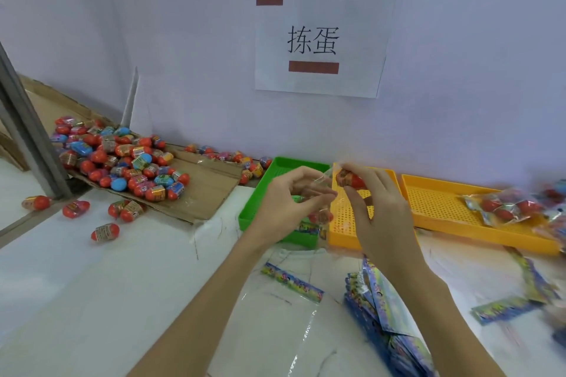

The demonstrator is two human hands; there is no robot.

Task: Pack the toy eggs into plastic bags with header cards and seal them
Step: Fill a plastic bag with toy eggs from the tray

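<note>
Left hand (288, 199) pinches the mouth of a clear bag (318, 193) to keep it open while right hand (376, 208) grips a red toy egg (350, 179) at that opening, above the yellow tray (343, 223) (presumably mid-insertion)

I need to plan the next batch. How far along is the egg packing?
Early on, it seems. Done: a few filled bags lie in the far orange tray. In hand: the right hand holds a red toy egg at the clear bag pinched by the left hand. Left: the large egg pile and the header card stack.
</note>
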